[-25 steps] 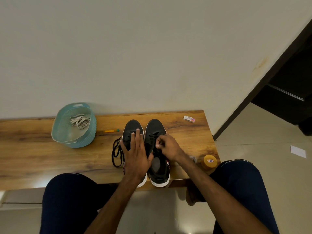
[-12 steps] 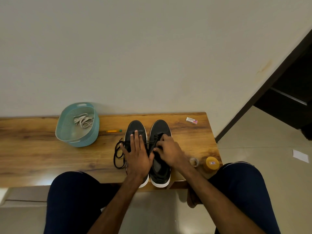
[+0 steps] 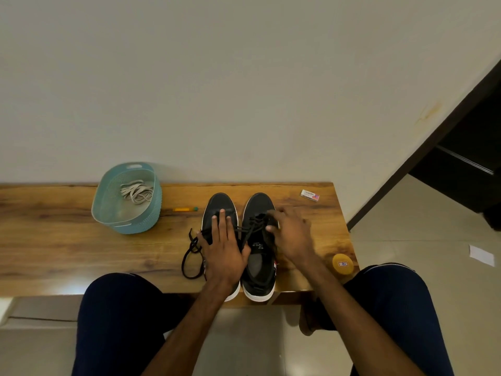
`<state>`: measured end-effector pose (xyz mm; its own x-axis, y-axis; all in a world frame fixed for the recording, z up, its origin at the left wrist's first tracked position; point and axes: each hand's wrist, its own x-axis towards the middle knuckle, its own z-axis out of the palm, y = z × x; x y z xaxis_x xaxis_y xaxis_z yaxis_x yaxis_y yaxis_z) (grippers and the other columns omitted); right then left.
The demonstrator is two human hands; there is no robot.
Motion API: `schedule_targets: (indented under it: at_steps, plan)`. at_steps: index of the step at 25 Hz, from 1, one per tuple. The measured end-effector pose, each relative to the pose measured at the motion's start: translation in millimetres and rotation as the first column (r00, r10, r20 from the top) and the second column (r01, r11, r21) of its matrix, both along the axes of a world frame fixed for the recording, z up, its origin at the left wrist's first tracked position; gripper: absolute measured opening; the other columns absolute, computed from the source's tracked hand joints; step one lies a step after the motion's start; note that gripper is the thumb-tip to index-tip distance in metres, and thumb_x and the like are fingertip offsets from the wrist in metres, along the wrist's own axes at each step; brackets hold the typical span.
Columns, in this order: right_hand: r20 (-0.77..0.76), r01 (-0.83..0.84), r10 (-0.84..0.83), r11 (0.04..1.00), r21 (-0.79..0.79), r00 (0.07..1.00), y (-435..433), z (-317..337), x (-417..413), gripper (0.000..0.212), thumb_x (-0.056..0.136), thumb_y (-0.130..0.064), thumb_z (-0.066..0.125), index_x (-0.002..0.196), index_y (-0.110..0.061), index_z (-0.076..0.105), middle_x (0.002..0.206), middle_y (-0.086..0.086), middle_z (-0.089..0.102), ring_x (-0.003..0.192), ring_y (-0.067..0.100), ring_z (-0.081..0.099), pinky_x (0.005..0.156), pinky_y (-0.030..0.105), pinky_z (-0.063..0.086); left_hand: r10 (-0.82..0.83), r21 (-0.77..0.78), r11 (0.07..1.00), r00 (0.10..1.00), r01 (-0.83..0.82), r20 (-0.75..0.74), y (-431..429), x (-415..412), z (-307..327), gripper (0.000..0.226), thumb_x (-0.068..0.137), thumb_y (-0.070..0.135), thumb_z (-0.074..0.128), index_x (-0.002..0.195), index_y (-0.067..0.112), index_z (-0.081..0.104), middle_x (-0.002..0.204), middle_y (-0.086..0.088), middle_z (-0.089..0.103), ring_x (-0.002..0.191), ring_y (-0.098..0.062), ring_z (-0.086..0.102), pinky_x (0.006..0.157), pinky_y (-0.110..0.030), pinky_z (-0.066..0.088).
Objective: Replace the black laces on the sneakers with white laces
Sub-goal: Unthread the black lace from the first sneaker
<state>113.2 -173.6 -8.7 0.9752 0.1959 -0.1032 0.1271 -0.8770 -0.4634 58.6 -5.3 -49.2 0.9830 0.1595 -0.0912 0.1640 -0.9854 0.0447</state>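
Observation:
Two black sneakers with white soles stand side by side on the wooden bench, toes toward the wall: the left sneaker (image 3: 220, 206) and the right sneaker (image 3: 257, 263). My left hand (image 3: 223, 246) lies flat with straight fingers on the left sneaker. My right hand (image 3: 291, 234), blurred, is over the right sneaker's outer side, its fingers at the black lace (image 3: 250, 226) that crosses the shoe. A loose black lace (image 3: 191, 255) lies coiled left of the shoes. White laces (image 3: 137, 192) sit in a teal basket (image 3: 127, 221).
The wooden bench (image 3: 67, 253) runs along a plain wall. A yellow-green pen (image 3: 185, 209) lies between basket and shoes. A white eraser (image 3: 310, 194) sits at the back right, a yellow round tin (image 3: 343, 264) at the front right edge. My knees are below.
My right hand has moved rightward off the middle of the right sneaker, and the black lace now stretches loosened across it. My left hand stays flat on the left sneaker.

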Motion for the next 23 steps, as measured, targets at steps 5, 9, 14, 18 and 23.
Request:
schedule_targets:
  at_steps: [5, 9, 14, 18, 23]
  plan:
    - [0.058, -0.13, 0.139, 0.983, -0.128, 0.989, 32, -10, -12, 0.032, 0.1, -0.031, 0.051, 0.131, -0.022, 0.055, 0.128, -0.001, 0.055, 0.122, 0.02, 0.046, 0.1, 0.042, 0.034, 0.001, -0.007, 1.0, 1.0, -0.001, -0.007, -1, 0, 1, 0.081, 0.098, 0.057, 0.027, 0.158, 0.008, 0.004, 0.164, -0.012, -0.016, 0.153, -0.029, -0.008, 0.116, -0.066, 0.006]
    - [0.068, -0.092, 0.111, 0.967, -0.239, 0.991, 36, 1, -15, 0.028, 0.098, -0.021, 0.054, 0.126, -0.021, 0.056, 0.128, 0.002, 0.053, 0.122, 0.021, 0.042, 0.099, 0.041, 0.032, 0.008, -0.014, 1.0, 1.0, -0.008, 0.019, -1, 0, 1, 0.078, 0.098, 0.053, 0.031, 0.158, 0.007, 0.009, 0.165, -0.011, -0.012, 0.153, -0.027, -0.006, 0.116, -0.066, 0.006]
    - [0.17, 0.225, -0.185, 0.94, -0.257, 0.968, -28, 29, 11, 0.029, 0.089, -0.014, 0.064, 0.116, -0.024, 0.068, 0.131, 0.002, 0.052, 0.125, 0.022, 0.045, 0.102, 0.047, 0.032, 0.017, -0.037, 0.999, 1.0, -0.016, 0.025, -1, 0, 0, 0.076, 0.098, 0.052, 0.034, 0.157, 0.009, 0.014, 0.166, -0.01, -0.007, 0.153, -0.027, -0.002, 0.115, -0.068, 0.007]
    - [0.113, 0.153, -0.128, 0.958, -0.243, 0.985, -29, 26, 14, 0.029, 0.094, -0.017, 0.062, 0.122, -0.025, 0.066, 0.136, 0.002, 0.05, 0.128, 0.022, 0.043, 0.107, 0.049, 0.033, 0.014, -0.032, 0.999, 1.0, -0.013, 0.021, -1, 0, 2, 0.076, 0.098, 0.052, 0.035, 0.157, 0.008, 0.014, 0.166, -0.011, -0.007, 0.153, -0.028, -0.001, 0.115, -0.068, 0.008]
    - [-0.051, -0.25, 0.245, 0.946, -0.206, 0.968, 32, -7, -13, 0.03, 0.102, -0.035, 0.047, 0.121, -0.021, 0.064, 0.127, 0.001, 0.049, 0.122, 0.021, 0.043, 0.102, 0.045, 0.033, 0.016, -0.042, 0.999, 1.0, -0.016, 0.0, -2, 0, 3, 0.077, 0.099, 0.051, 0.032, 0.158, 0.008, 0.008, 0.165, -0.011, -0.013, 0.153, -0.027, -0.007, 0.115, -0.068, 0.003]
